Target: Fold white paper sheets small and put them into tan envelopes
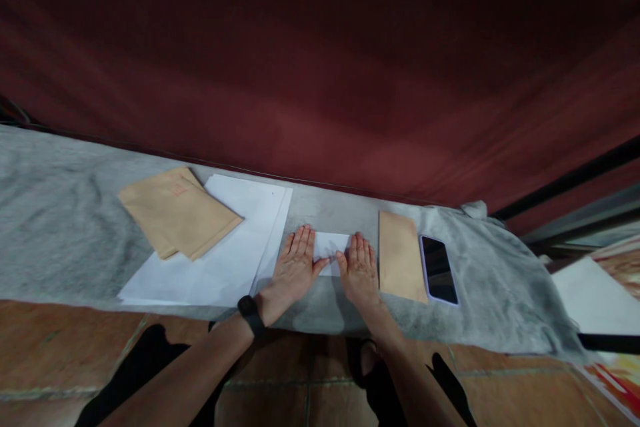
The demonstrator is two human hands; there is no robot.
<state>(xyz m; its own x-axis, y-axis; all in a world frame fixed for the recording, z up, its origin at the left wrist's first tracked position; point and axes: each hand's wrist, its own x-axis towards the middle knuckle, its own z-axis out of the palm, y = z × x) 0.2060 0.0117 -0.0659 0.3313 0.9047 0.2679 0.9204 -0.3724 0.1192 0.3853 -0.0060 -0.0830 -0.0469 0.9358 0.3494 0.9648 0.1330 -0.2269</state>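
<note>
A small white folded sheet of paper (331, 243) lies on the grey cloth between my hands. My left hand (296, 261) rests flat over its left end, fingers together and pointing away from me, thumb stretched inward. Over the right end lies my right hand (359, 267), also flat, its thumb close to the other. Both ends of the paper are hidden under the palms. Just right of my right hand is a brown paper envelope (401, 257). Left of my left hand lies a stack of large white paper sheets (220, 260), with several brown envelopes (175, 210) on top.
A phone (439, 269) in a pale purple case lies beside the right envelope. Grey cloth (500, 280) covers the long narrow surface. A dark red hanging fabric (320, 93) stands along the far edge. Tiled floor (265, 373) shows in front, with dark metal bars (575, 177) at the right.
</note>
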